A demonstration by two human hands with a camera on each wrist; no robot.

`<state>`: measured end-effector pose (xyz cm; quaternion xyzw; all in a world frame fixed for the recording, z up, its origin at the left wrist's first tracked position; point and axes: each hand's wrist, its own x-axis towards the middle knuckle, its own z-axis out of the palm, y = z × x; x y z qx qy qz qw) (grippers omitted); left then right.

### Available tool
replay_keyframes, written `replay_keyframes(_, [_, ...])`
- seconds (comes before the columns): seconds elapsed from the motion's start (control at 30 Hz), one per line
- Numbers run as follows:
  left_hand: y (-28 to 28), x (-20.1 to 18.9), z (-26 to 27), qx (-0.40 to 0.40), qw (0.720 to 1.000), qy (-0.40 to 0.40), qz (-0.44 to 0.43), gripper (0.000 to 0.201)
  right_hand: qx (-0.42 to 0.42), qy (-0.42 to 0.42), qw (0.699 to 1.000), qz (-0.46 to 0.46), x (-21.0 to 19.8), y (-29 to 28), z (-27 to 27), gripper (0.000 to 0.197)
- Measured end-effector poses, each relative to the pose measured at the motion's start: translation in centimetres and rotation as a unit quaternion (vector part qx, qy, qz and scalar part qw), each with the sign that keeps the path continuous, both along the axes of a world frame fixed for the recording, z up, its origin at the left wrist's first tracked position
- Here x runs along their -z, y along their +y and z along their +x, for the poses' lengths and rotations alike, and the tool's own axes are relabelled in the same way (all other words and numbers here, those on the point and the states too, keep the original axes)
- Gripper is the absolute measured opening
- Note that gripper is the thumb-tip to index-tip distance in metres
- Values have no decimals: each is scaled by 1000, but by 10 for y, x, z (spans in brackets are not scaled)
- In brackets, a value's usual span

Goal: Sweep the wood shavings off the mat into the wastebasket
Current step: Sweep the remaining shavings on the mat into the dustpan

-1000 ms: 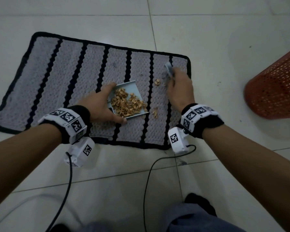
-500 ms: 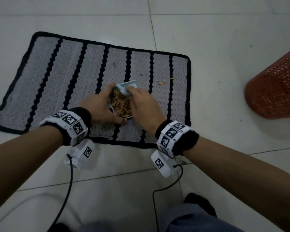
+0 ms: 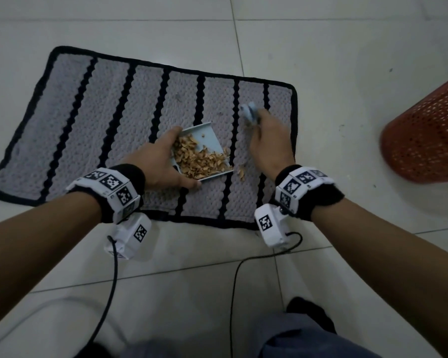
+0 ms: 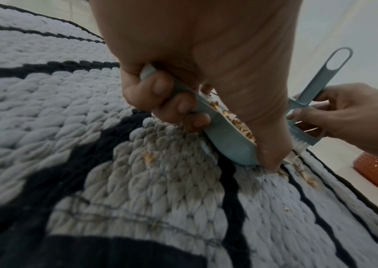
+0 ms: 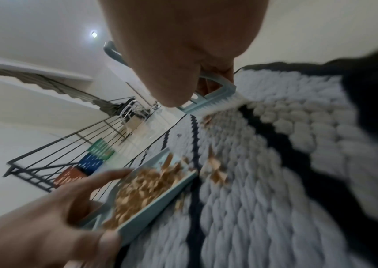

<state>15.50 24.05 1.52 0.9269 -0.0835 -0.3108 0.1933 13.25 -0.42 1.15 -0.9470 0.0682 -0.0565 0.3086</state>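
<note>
A grey mat (image 3: 88, 120) with black stripes lies on the tiled floor. My left hand (image 3: 158, 161) grips a pale blue dustpan (image 3: 207, 135) resting on the mat, heaped with wood shavings (image 3: 199, 161). My right hand (image 3: 267, 143) holds a small pale blue brush (image 3: 248, 112) at the mat's right part, bristles down on the weave (image 5: 215, 104). A few loose shavings (image 3: 241, 173) lie just right of the pan's lip. In the left wrist view my fingers (image 4: 160, 94) curl round the pan's back edge (image 4: 224, 137) and the brush handle (image 4: 321, 76) sticks up.
An orange perforated wastebasket (image 3: 429, 130) stands on the floor right of the mat. Cables (image 3: 109, 293) trail from the wrist cameras toward my legs (image 3: 295, 337). White tiles surround the mat. A stair railing (image 5: 73, 145) shows in the right wrist view.
My right hand with the brush has swung back from over the dustpan to the mat's right part. The pan has stayed in my left hand's grip.
</note>
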Motion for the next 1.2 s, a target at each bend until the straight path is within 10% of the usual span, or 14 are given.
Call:
replay_keyframes(0.4, [-1,-1,-5,-12,1000,-9,-1,132,-144,-8,989,15,1,55,-35,32])
replay_keyframes(0.8, [-6,-4,-8,0,1000,-20,18,127,85,1,996,6,-18,-39,28,32])
replay_keyframes(1.2, [-4,2,-7,-11,1000,-18,12,130,-93,36,995,0,-8,39,-15,30])
